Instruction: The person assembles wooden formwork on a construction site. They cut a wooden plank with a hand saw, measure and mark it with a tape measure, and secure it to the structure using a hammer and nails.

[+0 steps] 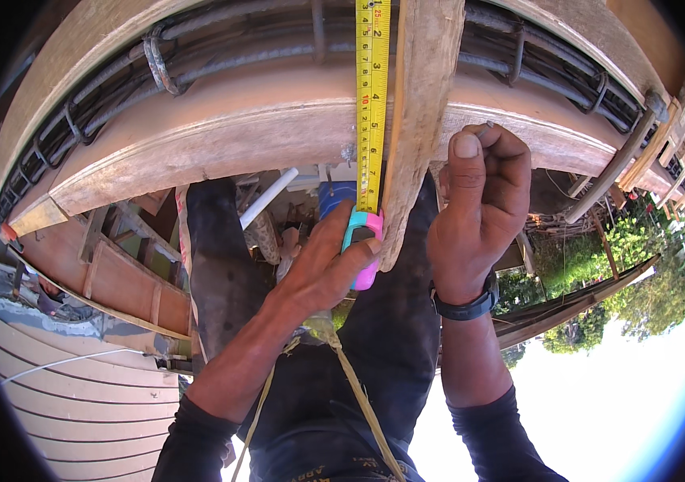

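My left hand point(322, 261) grips the pink and teal case of a tape measure point(369, 277). Its yellow blade point(373, 104) is pulled out straight away from me. Right alongside the blade runs a rough wooden batten point(423, 96), laid across the plank edge of a long wooden form point(278, 132). To the right of the batten, my right hand point(479, 201) is raised with thumb and fingers pinched. A small grey metal tip, apparently a nail point(484, 128), pokes out at the fingertips; the rest of it is hidden.
Steel reinforcing bars point(238, 68) tied with stirrups lie inside the form. A hammer point(615, 165) hangs over the form's edge at right. Below are timber panels point(129, 265), a white pipe point(268, 198) and a ribbed roof point(93, 402). Yellow twine point(358, 394) dangles at my waist.
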A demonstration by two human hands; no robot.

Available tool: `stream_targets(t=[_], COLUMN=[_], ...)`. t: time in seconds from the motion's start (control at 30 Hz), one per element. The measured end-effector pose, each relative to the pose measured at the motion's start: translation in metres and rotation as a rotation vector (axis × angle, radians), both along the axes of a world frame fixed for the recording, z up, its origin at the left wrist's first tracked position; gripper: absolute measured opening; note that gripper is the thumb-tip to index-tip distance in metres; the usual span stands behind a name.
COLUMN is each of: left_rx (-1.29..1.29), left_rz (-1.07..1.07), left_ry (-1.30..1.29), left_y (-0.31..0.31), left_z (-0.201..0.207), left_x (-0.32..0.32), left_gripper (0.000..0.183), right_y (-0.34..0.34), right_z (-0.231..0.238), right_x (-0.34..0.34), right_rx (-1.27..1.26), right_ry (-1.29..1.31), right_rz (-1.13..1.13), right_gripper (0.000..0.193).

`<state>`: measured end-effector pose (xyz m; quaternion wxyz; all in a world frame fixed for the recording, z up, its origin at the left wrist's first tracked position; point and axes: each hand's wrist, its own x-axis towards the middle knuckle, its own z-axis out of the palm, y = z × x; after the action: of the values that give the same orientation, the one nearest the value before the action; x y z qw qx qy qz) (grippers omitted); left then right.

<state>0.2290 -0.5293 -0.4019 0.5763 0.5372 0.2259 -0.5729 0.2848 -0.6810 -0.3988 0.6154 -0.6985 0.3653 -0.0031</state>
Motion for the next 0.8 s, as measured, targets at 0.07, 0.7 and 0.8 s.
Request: stream_targets(t=[0.07,0.7,0.8], left_rx=[0.019,0.019,0.031], left_rz=[-0.034,-0.053,-0.042], left_ry=[-0.001,0.012,0.016], left_y=[0.000,0.002,0.001], left_z=[0.000,-0.001,0.001], left_x=[0.001,-0.001,0.000], left_gripper=[0.045,0.046,0.049], right_y=[0.001,0.008,0.006], right_z=[-0.002,-0.008,-0.006], right_x=[-0.005,-0.001,-0.001], right_rx=[0.060,-0.319,-0.245], right_ry=[-0.029,0.069,0.121], right_rz=[0.045,0.372,0.325], right_gripper=[0.014,0.008,0.009])
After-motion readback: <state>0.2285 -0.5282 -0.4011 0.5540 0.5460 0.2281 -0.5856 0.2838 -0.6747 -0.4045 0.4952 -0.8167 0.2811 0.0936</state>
